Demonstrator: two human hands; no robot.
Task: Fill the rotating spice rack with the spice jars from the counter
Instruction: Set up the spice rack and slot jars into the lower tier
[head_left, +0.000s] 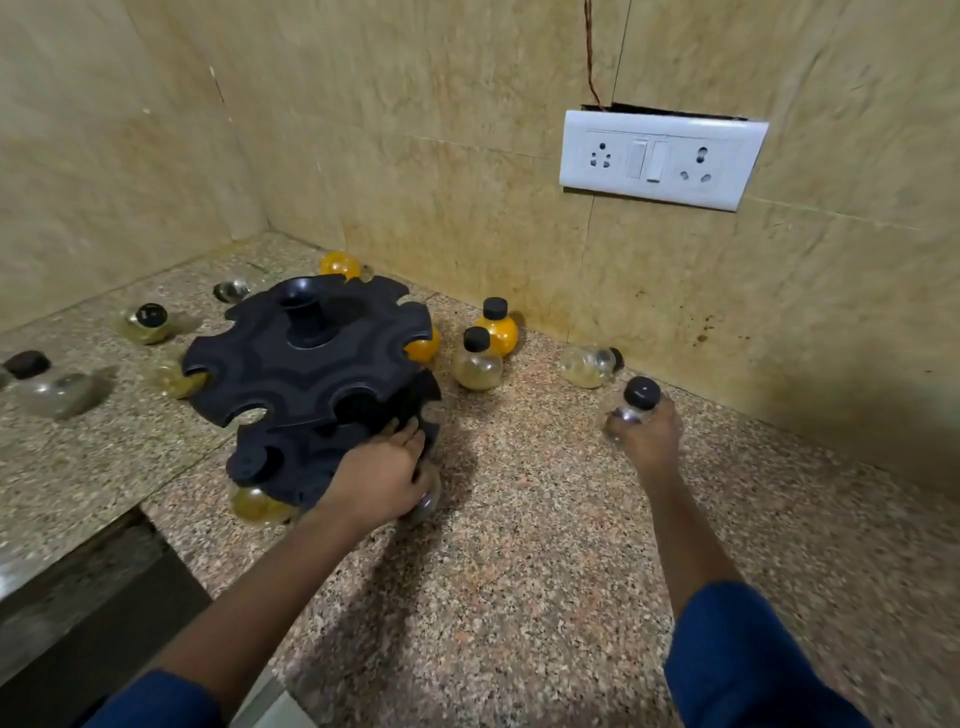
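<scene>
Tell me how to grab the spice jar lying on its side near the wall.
Probably from above, with the grip across the round belly of the tipped spice jar; its black cap points right, near the wall, so the neck is harder to reach.
</scene>
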